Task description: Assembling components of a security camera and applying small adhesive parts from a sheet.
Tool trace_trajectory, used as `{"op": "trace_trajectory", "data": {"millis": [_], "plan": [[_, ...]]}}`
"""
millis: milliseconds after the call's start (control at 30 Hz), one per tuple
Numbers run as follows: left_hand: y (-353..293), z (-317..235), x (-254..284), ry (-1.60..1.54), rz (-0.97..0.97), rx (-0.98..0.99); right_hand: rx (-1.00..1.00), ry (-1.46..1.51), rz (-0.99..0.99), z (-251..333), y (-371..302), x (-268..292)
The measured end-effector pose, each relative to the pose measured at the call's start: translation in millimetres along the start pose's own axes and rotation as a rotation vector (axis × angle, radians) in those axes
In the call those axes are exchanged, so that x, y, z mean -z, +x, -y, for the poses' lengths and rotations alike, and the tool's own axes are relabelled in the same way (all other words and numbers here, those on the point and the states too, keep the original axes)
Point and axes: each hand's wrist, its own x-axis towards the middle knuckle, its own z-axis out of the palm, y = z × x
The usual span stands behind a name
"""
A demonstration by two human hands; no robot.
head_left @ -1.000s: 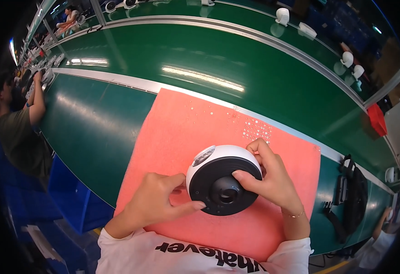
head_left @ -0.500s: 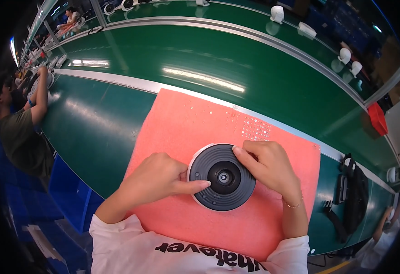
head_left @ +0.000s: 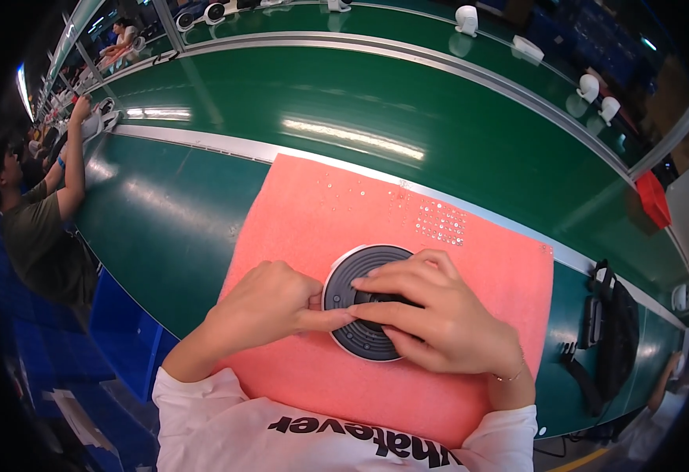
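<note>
A round dark grey base (head_left: 372, 258) with ridged rings and a white rim lies face up on a pink foam mat (head_left: 281, 212). My left hand (head_left: 266, 308) grips its left side, with the thumb laid over the top near the middle. Bent over the centre and right half of the base is my right hand (head_left: 439, 315), its fingertips on the hub. These fingers hide most of the hub; whether a small part sits under them I cannot see. Beyond the base, small shiny screws (head_left: 441, 223) lie in rows on the mat.
Past the mat runs a green conveyor (head_left: 344, 94) with a metal edge. White housings (head_left: 466, 20) stand on the far shelf. A black strap-like bundle (head_left: 608, 338) lies at the right, a red bin (head_left: 651, 200) behind it. A co-worker (head_left: 42, 220) sits at the left.
My right hand has moved from the upper right rim to the centre of the base, covering the hub. My left hand keeps its grip on the left side.
</note>
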Motion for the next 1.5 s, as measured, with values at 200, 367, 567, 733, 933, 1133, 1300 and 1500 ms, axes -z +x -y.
{"op": "trace_trajectory", "data": {"millis": [200,367,567,733,933,1133,1300,1500], "plan": [[0,6,0,0.114,-0.066,-0.021,-0.059,0.010,-0.012,8,8,-5],[12,26,-13,-0.114,0.123,0.161,-0.687,0.196,-0.012,-20,4,-9],[11,27,-44,-1.003,0.070,0.062,-0.781,0.517,-0.039,-16,6,-4],[23,8,-29,-0.659,-0.316,-0.329,-0.611,0.549,-0.333,-19,13,-1],[34,-8,-12,-0.435,-0.365,-0.524,-0.400,0.420,-0.478,-25,1,6],[68,-12,-20,-0.639,-0.287,-0.507,-0.345,0.402,-0.613,-37,-15,14],[98,-1,-33,-1.375,-0.151,-0.483,-0.343,0.404,-0.713,-33,-7,10],[139,-50,-57,-1.555,-0.427,-0.265,-0.377,0.036,-0.864,-57,-15,-2]]}}
